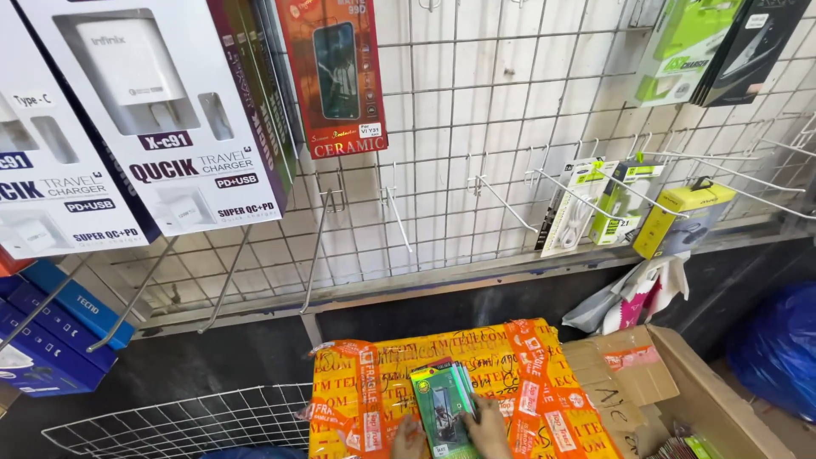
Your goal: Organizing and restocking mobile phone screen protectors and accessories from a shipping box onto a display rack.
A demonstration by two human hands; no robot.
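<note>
Green packs [442,406] sit on the orange-taped parcel [501,374], near the bottom edge. Left hand [409,439] grips their near left corner, fingers curled on. Right hand [489,427] clamps the right edge, fingers wrapped. Right, an open carton [705,399]. Far behind, a wire rack [476,170] with hanging charger boxes [161,110].

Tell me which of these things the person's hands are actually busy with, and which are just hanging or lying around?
In hand:
- green packets, held by left hand and right hand
- yellow taped parcel beneath them

Just around:
- white charger boxes on the wire grid
- blue boxes
- cardboard box
- blue bag
</note>
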